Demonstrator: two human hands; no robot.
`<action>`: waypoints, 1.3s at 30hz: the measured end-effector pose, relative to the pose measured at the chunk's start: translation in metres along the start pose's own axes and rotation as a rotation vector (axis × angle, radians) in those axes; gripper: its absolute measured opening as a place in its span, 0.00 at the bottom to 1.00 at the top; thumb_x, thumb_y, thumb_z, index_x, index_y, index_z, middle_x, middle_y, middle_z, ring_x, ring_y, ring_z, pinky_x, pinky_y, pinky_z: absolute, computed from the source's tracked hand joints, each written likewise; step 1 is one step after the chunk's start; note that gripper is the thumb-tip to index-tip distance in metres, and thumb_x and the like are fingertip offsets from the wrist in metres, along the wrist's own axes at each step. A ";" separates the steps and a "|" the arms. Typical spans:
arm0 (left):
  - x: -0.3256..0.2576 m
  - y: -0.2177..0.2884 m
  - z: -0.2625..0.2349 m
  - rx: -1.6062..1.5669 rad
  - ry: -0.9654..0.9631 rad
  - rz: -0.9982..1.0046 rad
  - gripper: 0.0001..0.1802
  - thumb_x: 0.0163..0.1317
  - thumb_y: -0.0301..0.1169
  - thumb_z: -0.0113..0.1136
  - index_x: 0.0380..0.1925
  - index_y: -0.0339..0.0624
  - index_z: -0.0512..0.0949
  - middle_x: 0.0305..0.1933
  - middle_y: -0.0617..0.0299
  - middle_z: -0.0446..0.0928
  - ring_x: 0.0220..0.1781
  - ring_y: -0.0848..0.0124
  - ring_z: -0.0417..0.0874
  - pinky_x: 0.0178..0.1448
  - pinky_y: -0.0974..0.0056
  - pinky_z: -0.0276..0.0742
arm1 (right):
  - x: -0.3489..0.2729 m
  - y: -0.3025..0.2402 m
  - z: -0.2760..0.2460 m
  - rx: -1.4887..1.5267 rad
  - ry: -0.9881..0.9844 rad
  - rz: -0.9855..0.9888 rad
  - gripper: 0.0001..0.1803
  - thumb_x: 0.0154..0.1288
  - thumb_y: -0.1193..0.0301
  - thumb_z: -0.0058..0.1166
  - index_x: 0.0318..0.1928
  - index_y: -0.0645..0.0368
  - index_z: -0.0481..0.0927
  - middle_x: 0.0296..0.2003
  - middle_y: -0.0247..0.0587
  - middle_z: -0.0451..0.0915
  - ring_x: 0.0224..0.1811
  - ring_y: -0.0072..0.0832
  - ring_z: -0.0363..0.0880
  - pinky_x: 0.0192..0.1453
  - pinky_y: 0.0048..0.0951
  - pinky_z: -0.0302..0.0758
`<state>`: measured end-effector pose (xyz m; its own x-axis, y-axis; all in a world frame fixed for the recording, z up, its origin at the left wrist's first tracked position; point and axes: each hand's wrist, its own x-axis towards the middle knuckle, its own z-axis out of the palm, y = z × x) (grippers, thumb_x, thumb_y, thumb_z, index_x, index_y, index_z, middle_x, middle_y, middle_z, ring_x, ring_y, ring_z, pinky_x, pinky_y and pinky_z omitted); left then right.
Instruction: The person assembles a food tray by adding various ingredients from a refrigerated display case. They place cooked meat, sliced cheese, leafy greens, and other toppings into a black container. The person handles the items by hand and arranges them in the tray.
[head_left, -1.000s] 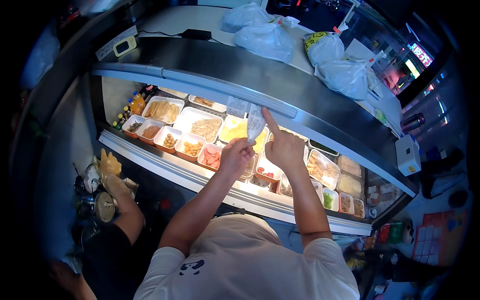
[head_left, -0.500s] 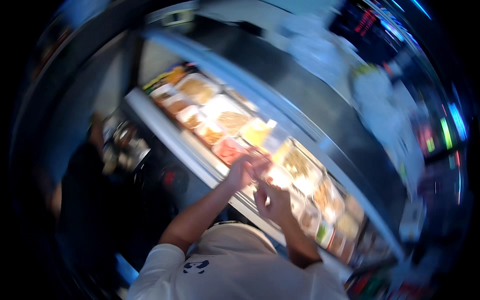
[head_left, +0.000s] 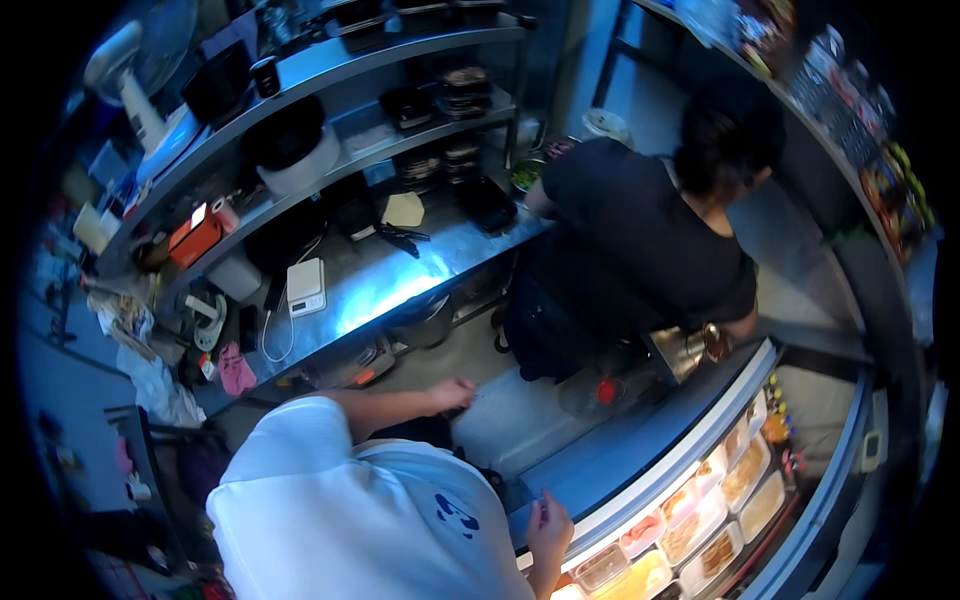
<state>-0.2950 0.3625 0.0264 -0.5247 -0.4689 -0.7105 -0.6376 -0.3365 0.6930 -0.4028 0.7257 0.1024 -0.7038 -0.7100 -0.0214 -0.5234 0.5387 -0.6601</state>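
Note:
My left hand hangs over the floor, between the steel workbench and my body. Its fingers are loosely curled in, and nothing shows in them. Lower down, my right hand is by the near edge of a lit food counter. Those fingers are also bent inward, with nothing visible between them. Inside the counter, white tubs hold various foods, among them a tub of pink slices and a yellow one.
A co-worker in a dark shirt bends close ahead, one arm near metal containers. The workbench carries a white kitchen scale, black tongs and black trays. A fan stands far left; a bowl of greens sits at the bench's end.
My view has swung left from the food counter to the workbench and the co-worker. My hands, together over the tubs before, are now apart and away from them.

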 end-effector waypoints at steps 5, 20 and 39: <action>0.031 -0.101 -0.090 -0.316 0.186 -0.055 0.12 0.68 0.34 0.55 0.28 0.42 0.81 0.27 0.63 0.81 0.27 0.73 0.79 0.30 0.65 0.75 | 0.072 -0.060 0.003 -0.117 -0.130 -0.039 0.22 0.68 0.68 0.63 0.60 0.61 0.82 0.40 0.46 0.87 0.36 0.42 0.87 0.44 0.40 0.83; 0.014 -0.128 -0.364 -0.433 0.234 0.121 0.10 0.66 0.29 0.63 0.45 0.40 0.82 0.36 0.60 0.85 0.35 0.71 0.85 0.39 0.67 0.81 | 0.272 -0.295 0.216 0.023 -0.261 -0.343 0.17 0.66 0.67 0.67 0.52 0.63 0.85 0.39 0.48 0.88 0.37 0.33 0.88 0.46 0.34 0.83; -0.004 -0.157 -0.332 -1.181 0.609 -0.025 0.09 0.74 0.34 0.59 0.49 0.44 0.77 0.39 0.63 0.84 0.34 0.74 0.84 0.38 0.68 0.83 | 0.783 -0.514 0.222 1.148 -0.177 0.380 0.14 0.73 0.57 0.62 0.40 0.54 0.78 0.29 0.31 0.74 0.29 0.28 0.76 0.31 0.33 0.76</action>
<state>-0.0054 0.1463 -0.0394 0.0125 -0.6367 -0.7710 0.3887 -0.7073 0.5905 -0.5779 -0.2078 0.2581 -0.5980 -0.6944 -0.4002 0.4922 0.0759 -0.8672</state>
